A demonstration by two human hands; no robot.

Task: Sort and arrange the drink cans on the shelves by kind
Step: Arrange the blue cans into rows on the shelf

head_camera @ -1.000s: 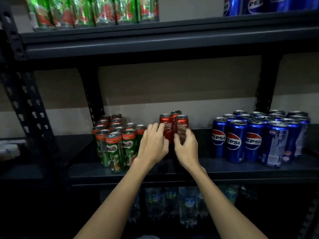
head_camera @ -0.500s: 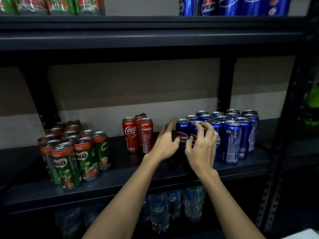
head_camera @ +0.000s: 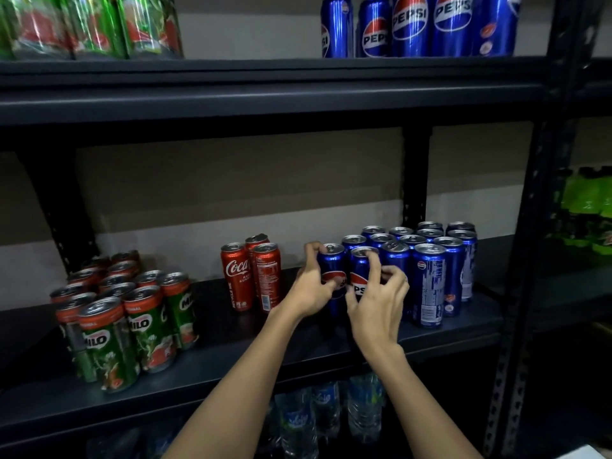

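I was at the tidying stage: the kinds already stood in separate clusters on the dark, matte metal middle shelf (head_camera: 231,362), and I was squaring up the front corner of the blue group.

Taking the three slim red Coca-Cola cans (head_camera: 251,276) as my landmark: well to their left stood the block of green-and-red Milo cans (head_camera: 122,323), glossy printed aluminium with dull silver lids, packed shoulder to shoulder. The red cans themselves were tall, smooth cylinders, touching one another, upright.

Just right of them my left hand (head_camera: 309,289) gripped the leftmost tall blue Pepsi can (head_camera: 332,263), thumb across the logo and fingertips hooked over the rim. Next right, my right hand (head_camera: 377,303) pinched the neighbouring front blue Pepsi can (head_camera: 361,266), one finger on its lid and the rest curled round its side. Both cans stood upright on the shelf, touching each other at the front left corner of the cluster of blue Pepsi cans (head_camera: 427,273), which ran on to the right in tight rows.

The next move, I judged, called for a small, even nudge or turn so these two sat flush with the rows behind, logos forward. Thin-walled, slick cans slide easily on painted steel and topple readily, so I wanted a low, light grip and no bump to the neighbours.
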